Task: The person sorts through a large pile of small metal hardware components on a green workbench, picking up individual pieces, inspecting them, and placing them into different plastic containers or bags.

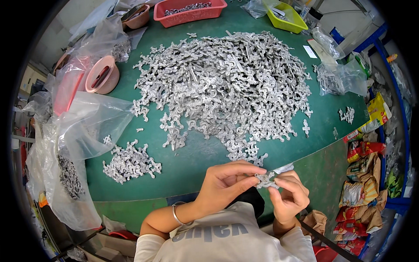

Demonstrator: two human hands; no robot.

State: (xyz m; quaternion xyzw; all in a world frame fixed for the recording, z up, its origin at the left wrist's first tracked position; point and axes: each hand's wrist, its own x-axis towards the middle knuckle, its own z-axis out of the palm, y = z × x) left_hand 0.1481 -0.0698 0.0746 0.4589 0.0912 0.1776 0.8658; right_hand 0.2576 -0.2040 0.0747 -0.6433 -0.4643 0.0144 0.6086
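Between my two hands, over the near edge of the table, is a small silver-grey metal casting (pixel 265 180). My left hand (pixel 227 181) pinches its left side between thumb and fingers. With thumb and fingertips my right hand (pixel 289 194) grips its right side. Just beyond my hands begins a large heap of similar metal castings (pixel 227 87), spread across the middle of the table. A smaller pile of castings (pixel 131 162) lies to the left of my left hand.
The green table (pixel 192 166) carries a red tray (pixel 190 15), a yellow-green basket (pixel 286 19) and a pink bowl (pixel 103 75). Clear plastic bags (pixel 83 131) crowd the left side. A blue-framed rack (pixel 395 174) with colourful packets stands at the right.
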